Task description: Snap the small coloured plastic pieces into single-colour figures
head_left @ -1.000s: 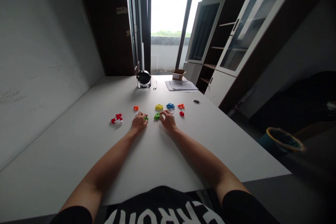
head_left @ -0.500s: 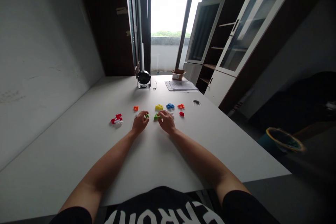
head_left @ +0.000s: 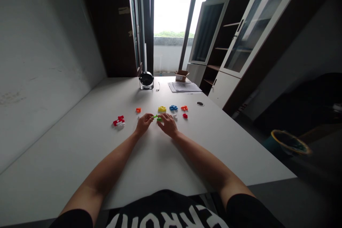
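Note:
My left hand (head_left: 144,123) is closed, thumb and fingertips pinching a small bright green toy block (head_left: 155,116) that points toward the right hand. My right hand (head_left: 168,124) is just to the right, its fingers curved and its thumb apart from them. The right fingertips are close to the held block's end; whether they touch it I cannot tell. Between the right thumb and fingers shows another green block (head_left: 159,119), partly covered by the hand. A white block (head_left: 175,117) lies beside the right hand, and another white piece (head_left: 139,117) is half hidden behind the left.
Yellow (head_left: 161,109), blue (head_left: 173,107) and orange blocks (head_left: 184,108) lie beyond the hands, with a red block (head_left: 185,115) at right. Red and white blocks (head_left: 118,121) lie at left, near an orange block (head_left: 138,110). Farther back are a round black device (head_left: 146,80), papers (head_left: 184,87) and a carton (head_left: 181,76).
My left hand has moved the green block right, toward my right hand. The right fingers have shifted slightly left, toward the held block, and the thumb has spread from them.

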`<state>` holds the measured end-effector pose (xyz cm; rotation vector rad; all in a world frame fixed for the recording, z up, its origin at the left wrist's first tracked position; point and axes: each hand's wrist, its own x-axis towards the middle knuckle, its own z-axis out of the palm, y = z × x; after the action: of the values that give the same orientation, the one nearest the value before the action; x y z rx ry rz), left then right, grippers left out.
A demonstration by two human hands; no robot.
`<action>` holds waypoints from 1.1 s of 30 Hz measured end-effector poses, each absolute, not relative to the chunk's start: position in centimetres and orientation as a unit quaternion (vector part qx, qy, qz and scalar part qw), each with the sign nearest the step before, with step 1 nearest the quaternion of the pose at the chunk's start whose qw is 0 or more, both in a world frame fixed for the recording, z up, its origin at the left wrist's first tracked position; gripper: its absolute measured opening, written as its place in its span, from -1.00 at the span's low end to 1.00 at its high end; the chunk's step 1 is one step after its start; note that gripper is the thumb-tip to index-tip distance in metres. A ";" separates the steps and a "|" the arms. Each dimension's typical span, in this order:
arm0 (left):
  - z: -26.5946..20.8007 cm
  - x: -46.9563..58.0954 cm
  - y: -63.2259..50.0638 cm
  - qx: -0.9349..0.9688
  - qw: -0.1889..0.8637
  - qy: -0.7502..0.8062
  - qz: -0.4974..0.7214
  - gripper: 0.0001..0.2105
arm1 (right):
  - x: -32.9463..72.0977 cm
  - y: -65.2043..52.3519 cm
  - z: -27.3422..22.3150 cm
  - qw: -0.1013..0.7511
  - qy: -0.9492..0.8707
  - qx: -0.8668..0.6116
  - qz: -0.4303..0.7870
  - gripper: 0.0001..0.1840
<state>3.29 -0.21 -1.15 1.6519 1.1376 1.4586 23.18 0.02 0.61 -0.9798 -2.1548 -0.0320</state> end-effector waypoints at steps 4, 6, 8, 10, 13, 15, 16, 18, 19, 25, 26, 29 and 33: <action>-1.1 3.3 -0.2 0.652 0.293 0.438 0.545 -0.76 | 23.2 0.0 0.7 0.384 -0.830 -0.404 -0.008 -0.81; -1.0 3.3 -0.3 0.662 0.277 0.438 0.542 -0.78 | 23.2 0.0 0.7 0.387 -0.827 -0.408 -0.004 -0.86; -0.8 3.5 -0.5 0.679 0.250 0.437 0.534 -0.82 | 23.3 0.0 0.7 0.389 -0.828 -0.404 -0.002 -0.87; -0.5 3.7 -0.9 0.708 0.209 0.435 0.515 -0.87 | 23.3 0.0 0.7 0.391 -0.830 -0.397 -0.001 -0.83; 0.1 4.1 -1.6 0.747 0.140 0.433 0.486 -0.91 | 23.3 0.0 0.6 0.395 -0.834 -0.386 0.006 -0.80; 0.3 4.3 -2.0 0.755 0.119 0.432 0.479 -0.90 | 23.2 0.1 0.5 0.398 -0.834 -0.383 0.014 -0.82; 0.4 4.4 -2.1 0.754 0.120 0.430 0.482 -0.88 | 23.2 0.2 0.5 0.400 -0.832 -0.383 0.017 -0.83; 0.3 4.4 -2.1 0.743 0.140 0.425 0.497 -0.80 | 23.3 0.4 0.4 0.407 -0.829 -0.384 0.022 -0.85; 0.2 4.4 -2.0 0.732 0.158 0.424 0.509 -0.76 | 23.4 0.4 0.4 0.410 -0.827 -0.384 0.023 -0.86; -0.3 4.0 -1.1 0.646 0.356 0.417 0.531 -0.79 | 23.7 0.6 0.4 0.412 -0.825 -0.386 0.018 -0.84; -0.3 4.0 -1.0 0.636 0.385 0.409 0.530 -0.75 | 23.7 0.6 0.3 0.409 -0.827 -0.384 0.017 -0.84; -0.1 3.8 -0.9 0.621 0.438 0.386 0.523 -0.67 | 23.6 0.5 0.3 0.403 -0.833 -0.378 0.017 -0.83; 0.2 3.7 -0.9 0.612 0.467 0.377 0.515 -0.66 | 23.5 0.5 0.2 0.404 -0.833 -0.378 0.022 -0.83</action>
<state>3.69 -0.93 0.18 1.5007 0.9256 1.2626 23.45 0.49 0.19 -0.9535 -2.1041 0.0560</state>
